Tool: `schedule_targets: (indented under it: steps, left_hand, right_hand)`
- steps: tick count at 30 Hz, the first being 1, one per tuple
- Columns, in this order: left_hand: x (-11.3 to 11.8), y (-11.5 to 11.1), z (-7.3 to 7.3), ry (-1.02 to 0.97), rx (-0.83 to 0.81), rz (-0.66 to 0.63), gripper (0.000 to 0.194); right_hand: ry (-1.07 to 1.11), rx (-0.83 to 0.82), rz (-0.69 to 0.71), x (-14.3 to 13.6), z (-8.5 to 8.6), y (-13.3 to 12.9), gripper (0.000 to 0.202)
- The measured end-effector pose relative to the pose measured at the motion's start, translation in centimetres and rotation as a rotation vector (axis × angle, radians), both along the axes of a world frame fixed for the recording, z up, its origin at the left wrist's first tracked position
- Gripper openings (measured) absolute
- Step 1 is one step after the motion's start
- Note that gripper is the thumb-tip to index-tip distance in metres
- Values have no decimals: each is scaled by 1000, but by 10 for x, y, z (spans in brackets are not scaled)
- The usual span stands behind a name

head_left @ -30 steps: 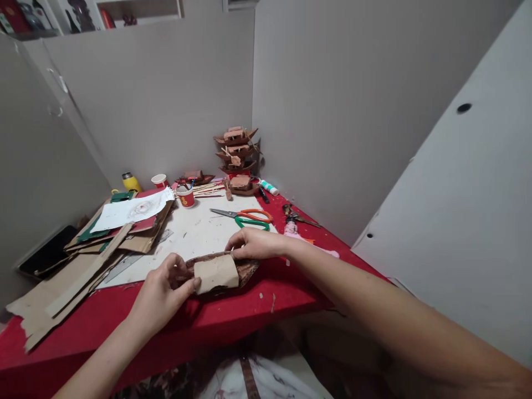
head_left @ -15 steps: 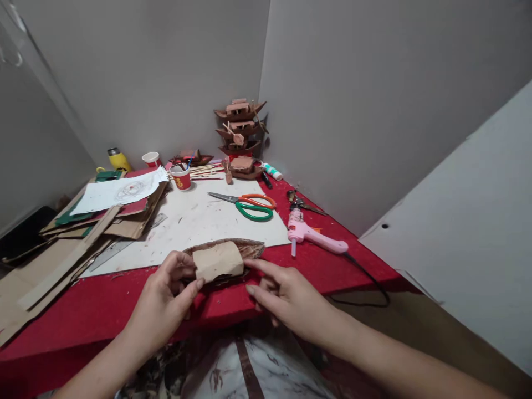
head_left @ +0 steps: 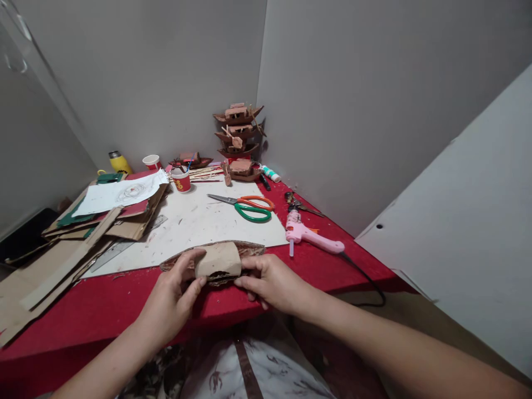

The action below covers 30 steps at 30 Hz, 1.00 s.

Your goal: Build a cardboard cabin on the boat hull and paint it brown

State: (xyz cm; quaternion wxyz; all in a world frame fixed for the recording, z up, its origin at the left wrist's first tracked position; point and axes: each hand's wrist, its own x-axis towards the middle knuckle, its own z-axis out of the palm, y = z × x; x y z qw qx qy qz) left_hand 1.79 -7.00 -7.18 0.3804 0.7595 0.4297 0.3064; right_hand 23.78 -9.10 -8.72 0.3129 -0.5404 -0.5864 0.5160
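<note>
A small boat hull of brown cardboard lies at the near edge of the red-covered table. Across its middle sits a curved piece of tan cardboard, arched like a canopy, with a dark gap under its near edge. My left hand grips the left side, fingers over the canopy's left end and thumb at its near lower corner. On the opposite side my right hand pinches the hull's near wall by the canopy's right end, thumb outside and fingers inside. The undersides of both pieces are hidden.
Green-and-orange-handled scissors rest on a white board. A pink glue gun with a black cord lies to the right. Cardboard sheets are piled at left. Behind stand a red paper cup and stacked model boats.
My right hand has moved left and now grips the hull's wall. My left fingers have shifted onto the canopy's end. The canopy sits slightly further left, and more of the hull's left tip shows.
</note>
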Motion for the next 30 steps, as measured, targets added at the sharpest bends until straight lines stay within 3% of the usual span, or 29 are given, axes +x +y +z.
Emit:
schedule_targets:
  steps: [6,16,21,30]
  left_hand:
    - [0,2,-2,24,44,4,40]
    - [10,-13,-20,-222,-182,90,70]
    - [14,-11,-23,-281,-198,97,66]
    - [14,-12,-24,-230,-143,107,61]
  right_hand:
    - [45,-36,-5,-1,1,2,21]
    - [164,-22,28,-10,0,4,27]
    - [252,-22,-16,-17,1,1,51]
    - [311,-56,-35,-21,3,1,46]
